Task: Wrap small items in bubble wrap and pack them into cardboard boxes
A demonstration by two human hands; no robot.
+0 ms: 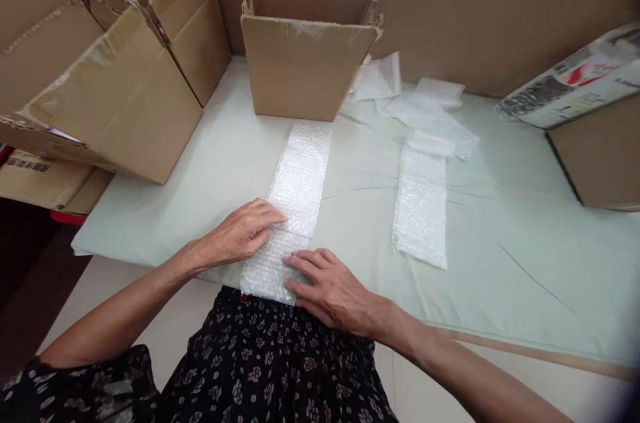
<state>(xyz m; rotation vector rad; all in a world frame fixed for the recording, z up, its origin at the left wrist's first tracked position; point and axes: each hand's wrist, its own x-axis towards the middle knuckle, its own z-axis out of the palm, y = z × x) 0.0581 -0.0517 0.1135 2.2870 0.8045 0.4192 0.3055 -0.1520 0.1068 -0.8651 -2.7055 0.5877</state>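
A long strip of clear bubble wrap lies on the cloth-covered table, with a cross edge partway down and its lower end reaching the table's front edge. Resting on its left side near that cross edge is my left hand, fingers stretched out together and thumb apart. My right hand lies over the right edge of the lower part, its fingers spread and touching the plastic. Whether the strip is one folded piece or two overlapping pieces, I cannot tell.
An open cardboard box stands behind the strip, and larger open boxes are at the left. To the right lie another bubble wrap piece and a loose pile of wrap. A printed package rests on a box at far right.
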